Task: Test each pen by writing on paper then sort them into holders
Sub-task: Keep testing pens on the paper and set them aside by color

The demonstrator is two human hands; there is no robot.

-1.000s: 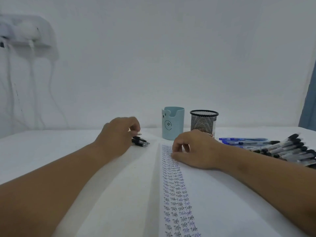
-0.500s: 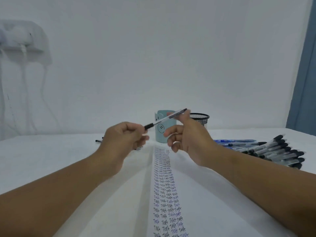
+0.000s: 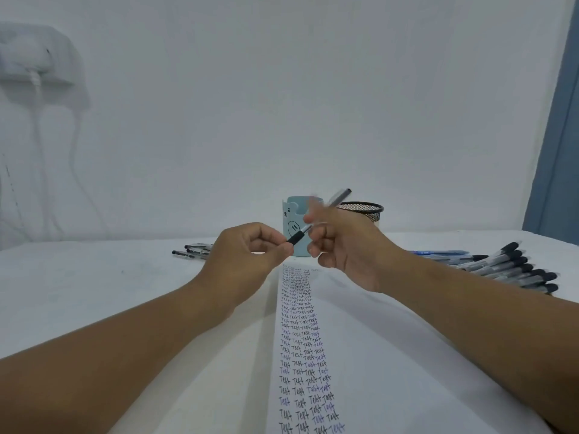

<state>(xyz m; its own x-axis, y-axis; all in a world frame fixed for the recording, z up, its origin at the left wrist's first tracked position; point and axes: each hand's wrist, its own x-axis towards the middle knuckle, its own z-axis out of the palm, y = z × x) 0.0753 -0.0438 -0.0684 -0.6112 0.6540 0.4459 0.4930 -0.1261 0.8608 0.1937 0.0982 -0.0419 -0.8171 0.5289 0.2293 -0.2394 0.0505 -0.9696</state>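
Note:
A black-capped clear pen (image 3: 336, 198) is held slanted above the table between both hands. My left hand (image 3: 247, 255) pinches its black cap end (image 3: 296, 238). My right hand (image 3: 341, 242) grips the barrel, its upper fingers blurred. Behind them stand a light blue holder (image 3: 293, 222) with a bear face and a black mesh holder (image 3: 365, 209). A long paper (image 3: 360, 339) with columns of the word "Test" lies under my forearms.
A few black-capped pens (image 3: 191, 250) lie at the left of my left hand. A row of several black-capped pens (image 3: 513, 270) and blue pens (image 3: 438, 253) lies at the right. The white table (image 3: 78, 277) meets a white wall; a blue curtain (image 3: 557, 136) hangs far right.
My left hand lifted a pen from the left pile and my right hand rose off the paper to take its barrel. The pen now tilts steeper, with the right hand's fingers shifting.

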